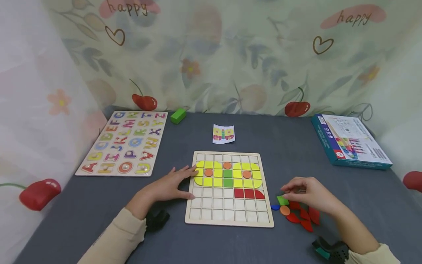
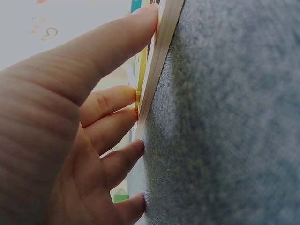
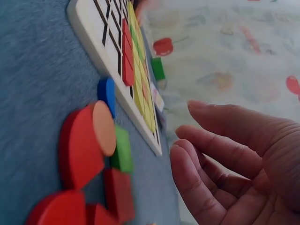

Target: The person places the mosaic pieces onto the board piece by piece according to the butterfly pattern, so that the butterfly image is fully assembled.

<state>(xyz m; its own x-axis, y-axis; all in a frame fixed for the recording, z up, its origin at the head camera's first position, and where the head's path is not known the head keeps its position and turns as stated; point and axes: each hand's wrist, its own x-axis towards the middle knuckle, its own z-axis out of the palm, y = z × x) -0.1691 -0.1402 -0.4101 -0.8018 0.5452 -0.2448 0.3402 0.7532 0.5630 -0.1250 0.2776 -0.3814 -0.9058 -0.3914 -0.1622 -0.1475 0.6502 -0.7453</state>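
A wooden grid board (image 1: 211, 213) lies flat in front of me. Its upper rows hold yellow tiles (image 1: 218, 182), orange discs and green squares; three red tiles (image 1: 248, 193) sit in a row below, on the right. My left hand (image 1: 166, 185) rests at the board's left edge with fingers spread, fingertips on the rim. To the right of the board, my right hand (image 1: 311, 192) is over loose pieces, its fingers loosely bent with nothing between them in the right wrist view. Beneath it are a green square piece (image 3: 123, 149), an orange disc (image 3: 104, 129), a blue piece (image 3: 107, 96) and several red pieces (image 3: 80, 150).
A small card (image 1: 224, 134) with a butterfly pattern lies behind the board. At the back left is an alphabet puzzle board (image 1: 113, 147), with a green block (image 1: 178, 116) beside it. A flat teal-edged box (image 1: 356, 143) lies at the back right.
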